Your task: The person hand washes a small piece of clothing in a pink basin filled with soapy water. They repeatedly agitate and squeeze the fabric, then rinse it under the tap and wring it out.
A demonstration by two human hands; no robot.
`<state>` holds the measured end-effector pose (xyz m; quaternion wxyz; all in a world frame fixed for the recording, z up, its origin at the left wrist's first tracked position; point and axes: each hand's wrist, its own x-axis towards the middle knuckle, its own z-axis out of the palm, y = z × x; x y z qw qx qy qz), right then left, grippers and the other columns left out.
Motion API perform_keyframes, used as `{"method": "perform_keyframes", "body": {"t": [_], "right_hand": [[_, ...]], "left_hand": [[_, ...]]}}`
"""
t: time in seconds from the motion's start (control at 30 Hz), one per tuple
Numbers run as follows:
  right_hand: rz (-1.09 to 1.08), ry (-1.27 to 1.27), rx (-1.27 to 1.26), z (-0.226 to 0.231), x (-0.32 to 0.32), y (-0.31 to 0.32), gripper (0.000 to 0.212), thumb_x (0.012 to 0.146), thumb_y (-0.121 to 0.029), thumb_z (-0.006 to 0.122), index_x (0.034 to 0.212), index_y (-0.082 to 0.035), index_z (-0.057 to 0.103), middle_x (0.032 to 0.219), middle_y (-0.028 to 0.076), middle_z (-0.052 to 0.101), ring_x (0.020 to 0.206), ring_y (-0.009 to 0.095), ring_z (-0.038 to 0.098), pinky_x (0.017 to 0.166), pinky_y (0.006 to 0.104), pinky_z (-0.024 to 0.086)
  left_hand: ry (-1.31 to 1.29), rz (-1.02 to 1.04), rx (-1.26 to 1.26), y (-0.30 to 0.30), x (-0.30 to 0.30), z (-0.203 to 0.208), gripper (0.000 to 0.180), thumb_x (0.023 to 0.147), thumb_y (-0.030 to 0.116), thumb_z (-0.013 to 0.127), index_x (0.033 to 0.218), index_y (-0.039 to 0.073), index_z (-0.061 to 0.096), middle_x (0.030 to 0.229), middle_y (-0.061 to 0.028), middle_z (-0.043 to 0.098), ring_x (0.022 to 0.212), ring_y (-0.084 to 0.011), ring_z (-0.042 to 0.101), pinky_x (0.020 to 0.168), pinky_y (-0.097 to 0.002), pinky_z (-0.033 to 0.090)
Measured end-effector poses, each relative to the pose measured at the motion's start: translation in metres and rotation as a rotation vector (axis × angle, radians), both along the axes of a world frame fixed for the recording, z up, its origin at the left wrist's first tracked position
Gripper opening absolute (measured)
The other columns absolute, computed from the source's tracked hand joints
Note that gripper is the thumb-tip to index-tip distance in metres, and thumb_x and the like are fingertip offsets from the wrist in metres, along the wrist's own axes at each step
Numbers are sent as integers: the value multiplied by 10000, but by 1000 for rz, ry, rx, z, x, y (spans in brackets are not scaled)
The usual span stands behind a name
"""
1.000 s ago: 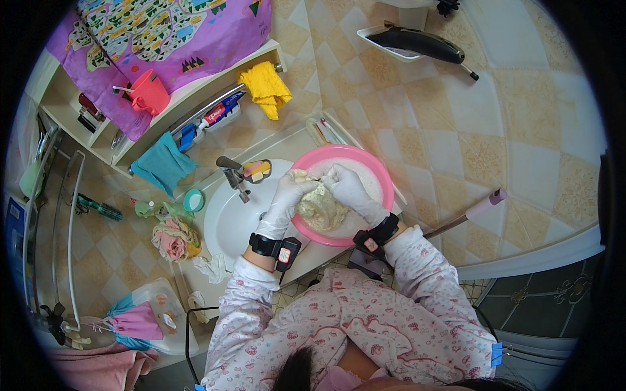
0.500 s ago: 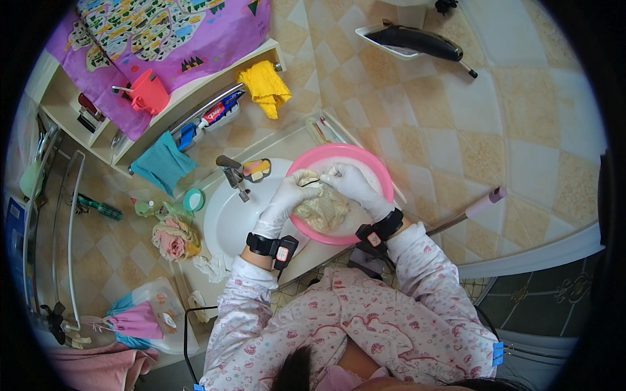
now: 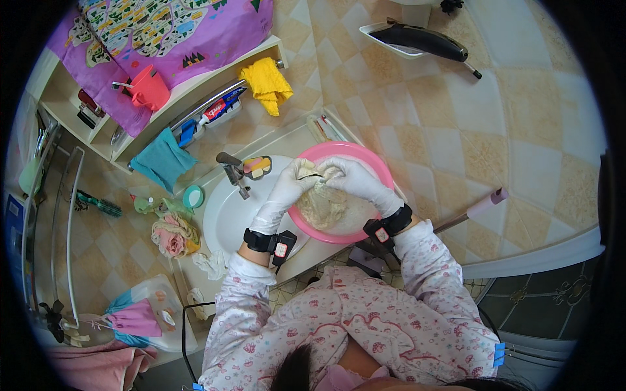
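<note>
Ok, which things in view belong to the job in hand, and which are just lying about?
In use:
- pale cloth, held by left hand and right hand
- white gloves, worn
- basin
- suds

Just about:
- yellow cloth, hanging
- blue cloth, hanging
- mug
- hairbrush

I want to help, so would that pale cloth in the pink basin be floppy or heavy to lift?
The pale cloth is probably floppy, since it bunches in loose folds. It may feel heavy and slippery, because it sits in whitish water inside the pink basin.
</note>
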<state>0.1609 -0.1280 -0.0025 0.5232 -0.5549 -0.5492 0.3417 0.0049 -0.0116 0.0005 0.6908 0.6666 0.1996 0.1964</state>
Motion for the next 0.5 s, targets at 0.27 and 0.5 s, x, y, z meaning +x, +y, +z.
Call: {"method": "perform_keyframes", "body": {"t": [0.27,0.5], "right_hand": [[-91,-133,109,11,0,-1,150,808,-67,634,957,-60,652,801,61,644,761,171,627,701,300,505],[-28,-589,295,36,5,-11,132,785,-79,666,908,-33,676,846,79,665,783,180,638,715,291,504]], "left_hand": [[11,-45,-42,4,1,5,187,845,23,601,1024,33,545,933,-7,578,856,-80,544,772,-221,452],[-12,-105,-175,6,0,8,186,862,34,585,1045,40,554,931,1,577,841,-75,546,754,-212,449]]}}
